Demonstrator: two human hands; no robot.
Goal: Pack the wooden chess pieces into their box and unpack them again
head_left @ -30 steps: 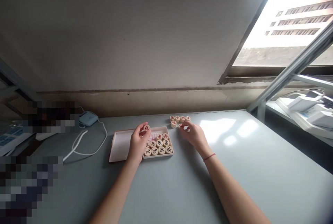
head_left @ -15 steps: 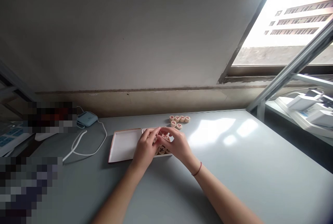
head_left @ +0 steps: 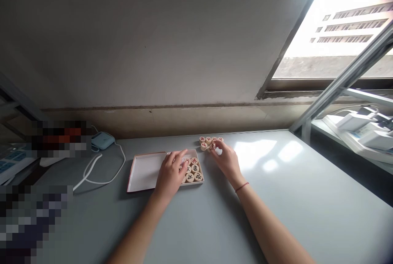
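In the head view, my right hand [head_left: 227, 161] has its thumb and fingertips closed on a round wooden Chinese chess piece [head_left: 212, 147] at the near end of a small group. Beside it, more pieces with red characters [head_left: 202, 139] stand on the table, some of them stacked. My left hand [head_left: 172, 174] hovers over the white box [head_left: 200, 182], its fingers stretched out and its thumb apart. Rows of Chinese chess pieces [head_left: 195, 168] with red or black characters lie inside the box. My left hand hides the box's left part.
The box's lid [head_left: 144, 172] lies flat and open to the left on the grey table [head_left: 276, 198]. A white cable [head_left: 124, 153] and a light blue device [head_left: 103, 140] are farther left. White plugs [head_left: 356, 120] stand on a shelf at right.
My right hand has left the box and moved right and away from me to the pieces on the table, closing on one. My left hand has stayed over the box.
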